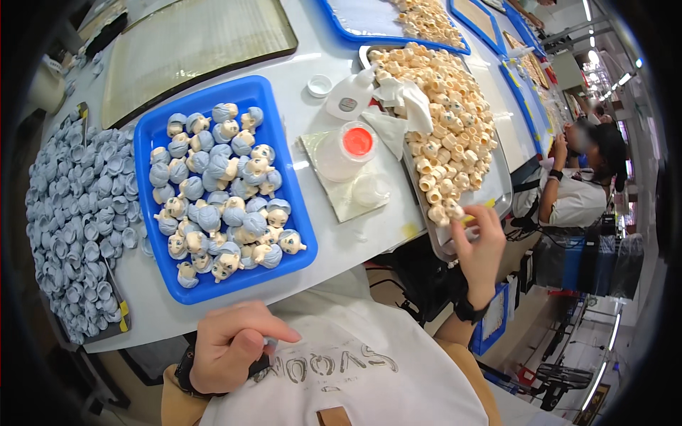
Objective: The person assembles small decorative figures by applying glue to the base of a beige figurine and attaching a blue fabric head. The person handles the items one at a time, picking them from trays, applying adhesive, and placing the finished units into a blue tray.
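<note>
My left hand (231, 346) is closed in front of my apron, with a small grey-blue piece (270, 342) showing between thumb and fingers. My right hand (480, 248) reaches to the near end of a metal tray (503, 186). Its thumb and forefinger are at a peach doll head (453, 209), one on each side. Many more small peach doll heads (455, 117) are heaped in that tray. Left of centre, a blue tray (293, 248) holds doll heads fitted with light blue hair pieces (206, 216).
Loose light blue hair pieces (78, 206) are piled at the far left. Between the trays stand a translucent jar with a red-orange centre (357, 141), a white bottle (349, 92) and a crumpled white cloth (387, 131). A person (579, 192) sits at the right.
</note>
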`<move>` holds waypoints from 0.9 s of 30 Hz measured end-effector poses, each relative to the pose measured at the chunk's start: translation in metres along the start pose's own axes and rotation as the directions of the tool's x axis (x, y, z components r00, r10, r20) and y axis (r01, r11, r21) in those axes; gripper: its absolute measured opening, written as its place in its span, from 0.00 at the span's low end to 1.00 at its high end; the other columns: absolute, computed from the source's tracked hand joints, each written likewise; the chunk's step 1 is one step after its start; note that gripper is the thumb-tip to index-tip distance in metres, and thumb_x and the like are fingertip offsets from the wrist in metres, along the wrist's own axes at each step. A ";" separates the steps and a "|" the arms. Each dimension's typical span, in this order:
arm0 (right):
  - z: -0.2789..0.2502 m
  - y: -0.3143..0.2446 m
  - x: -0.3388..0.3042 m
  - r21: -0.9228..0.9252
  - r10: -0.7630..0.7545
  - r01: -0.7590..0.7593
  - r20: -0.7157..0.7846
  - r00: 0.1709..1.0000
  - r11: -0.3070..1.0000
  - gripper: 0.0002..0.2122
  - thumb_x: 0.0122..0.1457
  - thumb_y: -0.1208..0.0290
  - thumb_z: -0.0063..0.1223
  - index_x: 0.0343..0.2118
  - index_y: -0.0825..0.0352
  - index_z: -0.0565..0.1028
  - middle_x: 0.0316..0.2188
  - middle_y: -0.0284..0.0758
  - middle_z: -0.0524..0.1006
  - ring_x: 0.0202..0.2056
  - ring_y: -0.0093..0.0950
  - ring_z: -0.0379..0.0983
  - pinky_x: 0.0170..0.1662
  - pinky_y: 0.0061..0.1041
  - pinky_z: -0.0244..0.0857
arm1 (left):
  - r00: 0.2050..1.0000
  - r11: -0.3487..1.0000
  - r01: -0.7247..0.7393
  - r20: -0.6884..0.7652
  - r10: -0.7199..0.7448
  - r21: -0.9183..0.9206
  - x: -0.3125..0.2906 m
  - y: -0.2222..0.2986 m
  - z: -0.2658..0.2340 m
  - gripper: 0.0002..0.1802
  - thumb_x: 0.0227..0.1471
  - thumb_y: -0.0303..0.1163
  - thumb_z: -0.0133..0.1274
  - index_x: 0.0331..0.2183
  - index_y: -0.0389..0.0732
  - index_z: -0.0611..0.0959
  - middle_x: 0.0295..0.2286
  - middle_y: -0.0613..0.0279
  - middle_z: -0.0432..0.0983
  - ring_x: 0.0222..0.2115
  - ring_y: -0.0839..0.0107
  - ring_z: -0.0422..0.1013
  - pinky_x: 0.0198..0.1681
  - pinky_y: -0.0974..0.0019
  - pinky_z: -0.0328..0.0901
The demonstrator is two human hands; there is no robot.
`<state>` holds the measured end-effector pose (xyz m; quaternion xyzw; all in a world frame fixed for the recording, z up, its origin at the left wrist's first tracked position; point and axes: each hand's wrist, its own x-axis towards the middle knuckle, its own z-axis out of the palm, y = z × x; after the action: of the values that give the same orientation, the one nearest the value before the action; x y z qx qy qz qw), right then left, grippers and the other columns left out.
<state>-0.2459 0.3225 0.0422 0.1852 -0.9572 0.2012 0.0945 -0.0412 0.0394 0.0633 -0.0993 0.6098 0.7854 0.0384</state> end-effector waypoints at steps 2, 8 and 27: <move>-0.010 -0.016 -0.004 0.037 0.018 -0.015 -0.081 0.997 0.999 0.11 0.40 0.78 0.58 0.30 0.68 0.73 0.30 0.38 0.73 0.27 0.31 0.71 0.31 0.24 0.65 | 1.000 1.000 0.015 0.016 -0.015 -0.011 0.002 -0.003 0.000 0.26 0.56 0.49 0.39 0.33 0.35 0.79 0.22 0.62 0.70 0.19 0.77 0.63 0.23 0.74 0.58; -0.007 -0.112 -0.012 0.653 -0.807 0.629 -0.046 0.588 0.421 0.13 0.38 0.77 0.58 0.31 0.69 0.75 0.31 0.38 0.74 0.27 0.27 0.71 0.29 0.20 0.63 | 0.984 0.984 -0.059 0.174 0.029 0.169 0.012 -0.003 0.005 0.18 0.54 0.42 0.47 0.36 0.36 0.76 0.25 0.59 0.70 0.23 0.70 0.65 0.27 0.71 0.59; 0.036 -0.151 -0.017 0.890 -0.746 0.390 -0.090 0.660 0.238 0.19 0.43 0.56 0.62 0.33 0.67 0.78 0.31 0.36 0.74 0.33 0.32 0.67 0.34 0.23 0.65 | 0.967 0.976 -0.152 0.182 0.180 -0.157 0.009 -0.014 0.001 0.20 0.51 0.42 0.51 0.38 0.33 0.73 0.29 0.59 0.70 0.28 0.71 0.65 0.31 0.70 0.60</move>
<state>-0.1751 0.1846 0.0584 0.5796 -0.5822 0.5581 -0.1170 -0.0475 0.0433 0.0487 0.0271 0.5517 0.8332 0.0248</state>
